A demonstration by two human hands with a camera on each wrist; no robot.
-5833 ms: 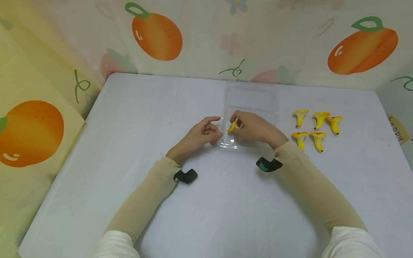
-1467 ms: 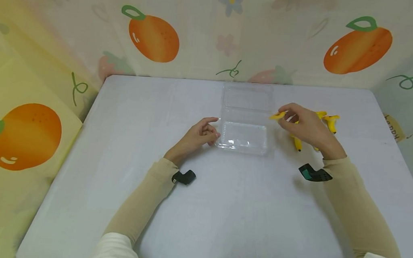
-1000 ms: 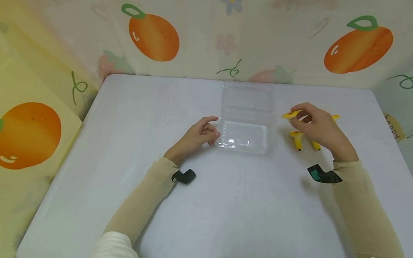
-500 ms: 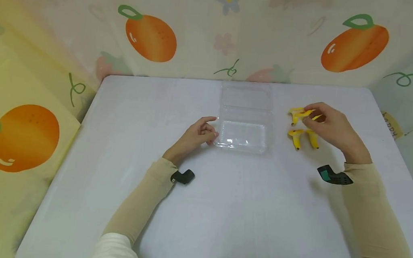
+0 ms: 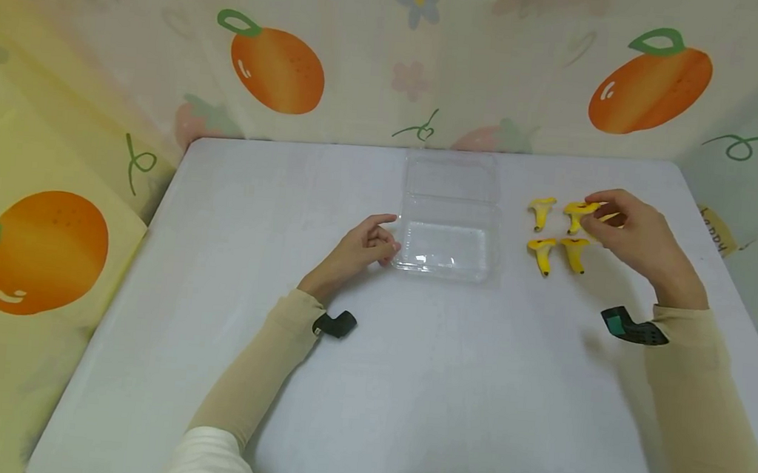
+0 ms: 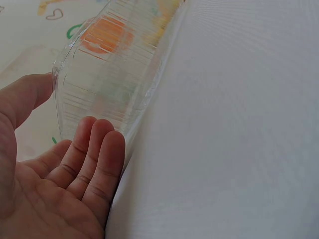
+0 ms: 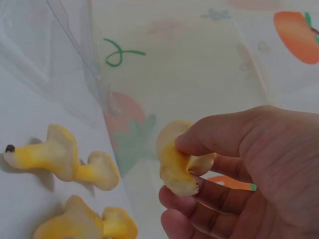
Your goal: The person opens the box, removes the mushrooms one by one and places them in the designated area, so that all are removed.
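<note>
A clear plastic clamshell box (image 5: 439, 272) stands mid-table with its lid (image 5: 452, 177) laid back toward the far edge. My left hand (image 5: 361, 250) rests at the box's left side. Its fingertips touch or nearly touch the wall (image 6: 99, 94), fingers loosely bent. Between thumb and fingers, my right hand (image 5: 639, 238) pinches a yellow chanterelle mushroom (image 7: 173, 157). Other chanterelles lie below and left of that hand: one at the back left (image 5: 540, 213), a front-left chanterelle (image 5: 542, 256) and a front-right chanterelle (image 5: 574, 254). The right hand partly hides more of the group.
A white cloth covers the table (image 5: 407, 387). Behind it hangs a patterned curtain (image 5: 359, 64) with printed oranges, which also runs along the left and right sides. The chanterelles lie to the right of the box.
My right hand has moved from over the box to the right, above the group of chanterelles, with the chanterelle still pinched. The left hand and the box have stayed put.
</note>
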